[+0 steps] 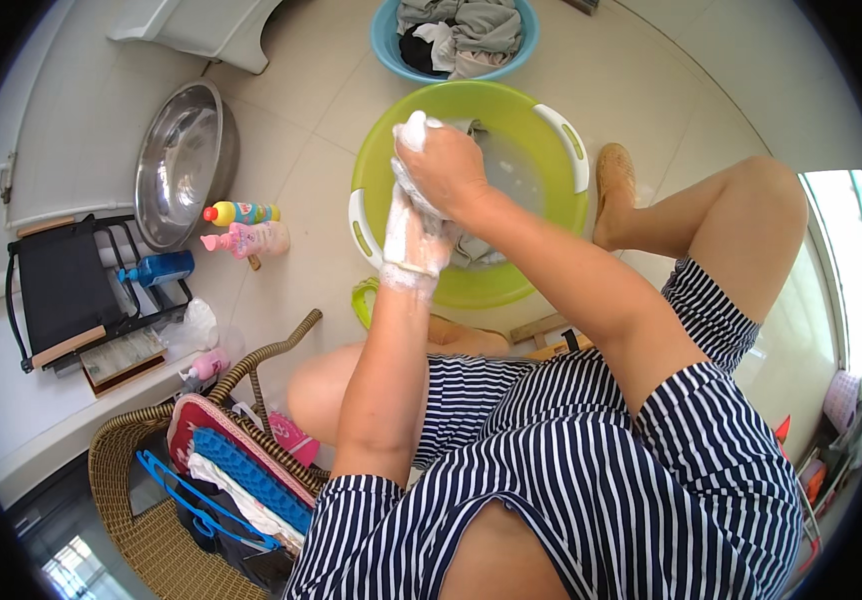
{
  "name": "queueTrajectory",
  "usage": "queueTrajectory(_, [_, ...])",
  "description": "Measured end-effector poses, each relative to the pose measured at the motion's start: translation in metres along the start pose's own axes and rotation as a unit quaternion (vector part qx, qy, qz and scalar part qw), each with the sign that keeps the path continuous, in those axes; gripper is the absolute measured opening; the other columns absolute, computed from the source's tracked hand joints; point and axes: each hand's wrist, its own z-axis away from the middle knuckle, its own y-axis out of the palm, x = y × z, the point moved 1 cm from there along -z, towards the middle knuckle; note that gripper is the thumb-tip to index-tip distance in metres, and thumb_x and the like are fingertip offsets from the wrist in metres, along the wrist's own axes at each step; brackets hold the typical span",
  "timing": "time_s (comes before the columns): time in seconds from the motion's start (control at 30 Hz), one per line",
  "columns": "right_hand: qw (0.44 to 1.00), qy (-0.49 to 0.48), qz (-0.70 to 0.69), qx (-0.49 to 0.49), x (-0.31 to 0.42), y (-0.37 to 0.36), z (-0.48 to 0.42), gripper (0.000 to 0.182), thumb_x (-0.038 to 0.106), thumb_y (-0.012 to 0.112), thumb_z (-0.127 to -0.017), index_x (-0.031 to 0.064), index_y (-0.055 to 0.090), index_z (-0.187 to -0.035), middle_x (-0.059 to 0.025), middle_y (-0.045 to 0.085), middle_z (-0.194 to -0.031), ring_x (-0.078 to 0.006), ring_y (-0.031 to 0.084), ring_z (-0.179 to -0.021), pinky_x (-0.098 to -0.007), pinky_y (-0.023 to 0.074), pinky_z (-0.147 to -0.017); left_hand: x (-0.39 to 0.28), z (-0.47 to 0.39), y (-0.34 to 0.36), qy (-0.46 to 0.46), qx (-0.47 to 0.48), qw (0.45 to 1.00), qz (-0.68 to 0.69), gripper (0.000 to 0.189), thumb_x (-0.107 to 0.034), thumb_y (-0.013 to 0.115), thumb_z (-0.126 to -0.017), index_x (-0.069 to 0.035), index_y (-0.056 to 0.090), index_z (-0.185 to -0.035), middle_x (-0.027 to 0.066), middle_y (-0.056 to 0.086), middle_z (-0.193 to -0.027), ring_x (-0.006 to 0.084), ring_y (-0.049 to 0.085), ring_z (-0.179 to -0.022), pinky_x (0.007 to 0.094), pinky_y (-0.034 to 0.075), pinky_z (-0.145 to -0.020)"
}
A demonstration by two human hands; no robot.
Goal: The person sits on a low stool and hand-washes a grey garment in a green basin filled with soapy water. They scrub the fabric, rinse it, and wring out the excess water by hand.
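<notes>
Both hands are together above a lime-green plastic basin (371,161) with white handles. My right hand (446,169) is closed in a fist around a white, suds-covered bundle (416,131). It looks like small cloth, but foam blurs its outline. Under it, my left hand (427,244) is coated in thick lather, with a pale bangle (408,268) at the wrist. Its fingers are hidden by the right hand and the foam, so its grip is unclear. Cloudy water (513,176) and a greyish wet garment (476,251) lie in the basin.
Beyond stands a blue tub (382,49) of clothes. At left, a steel basin (183,165) leans near a yellow bottle (243,213) and a pink pump bottle (255,238). A wicker chair (112,450) holding a blue hanger (198,506) is close on my left.
</notes>
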Motion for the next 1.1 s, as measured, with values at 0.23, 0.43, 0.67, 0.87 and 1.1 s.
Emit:
queueTrajectory(0.23, [0.971,-0.182,0.157,0.009,0.056,-0.004,0.048,0.031,0.031,0.055,-0.085,0.0033,0.062,-0.098,-0.0274,0.058,-0.109,-0.0406,0.059,-0.098,-0.0573,0.0424,-0.088,-0.001,-0.041,-0.074,0.153,0.42,0.894,-0.014,0.035,-0.039,0.039,-0.101,-0.015,0.049,-0.125,0.0027,0.054,-0.124,0.0163,0.052,-0.113,0.0332,0.047,-0.091])
queueTrajectory(0.43, [0.981,-0.047,0.045,-0.184,0.004,0.019,0.008,0.032,0.034,0.052,-0.087,0.0041,0.062,-0.094,-0.0208,0.061,-0.08,-0.0395,0.062,-0.078,-0.0496,0.0508,-0.069,0.008,-0.026,-0.043,0.123,0.133,0.981,-0.064,0.035,-0.04,0.042,-0.099,-0.015,0.047,-0.123,0.003,0.051,-0.114,0.0188,0.051,-0.109,0.0387,0.045,-0.093])
queueTrajectory(0.67, [0.987,-0.141,0.0,-0.078,0.0,0.013,0.026,0.039,0.037,0.048,-0.092,0.0007,0.062,-0.096,-0.019,0.063,-0.076,-0.0418,0.061,-0.069,-0.0493,0.0504,-0.067,0.012,-0.004,-0.035,0.062,0.06,0.994,0.065,0.027,-0.03,0.043,-0.1,-0.014,0.053,-0.12,0.0007,0.058,-0.11,0.0153,0.058,-0.099,0.0357,0.05,-0.082])
queueTrajectory(0.87, [0.912,0.257,-0.313,0.062,-0.075,0.031,0.019,0.052,0.048,0.044,-0.096,0.0003,0.059,-0.109,-0.0221,0.066,-0.103,-0.039,0.064,-0.087,-0.0473,0.05,-0.078,-0.04,0.019,-0.01,0.026,-0.014,0.999,0.024,0.036,-0.04,0.047,-0.092,-0.012,0.063,-0.109,0.0055,0.067,-0.105,0.0226,0.065,-0.093,0.0374,0.052,-0.075])
queueTrajectory(1.1, [0.414,0.335,-0.811,0.243,-0.08,0.03,0.031,0.048,0.042,0.043,-0.099,0.0028,0.052,-0.126,-0.0177,0.063,-0.116,-0.0333,0.065,-0.098,-0.0451,0.0539,-0.087,-0.01,0.036,0.0,-0.058,0.017,0.997,0.04,0.032,-0.032,0.049,-0.095,-0.007,0.061,-0.111,0.0079,0.066,-0.108,0.0247,0.064,-0.099,0.0399,0.054,-0.083])
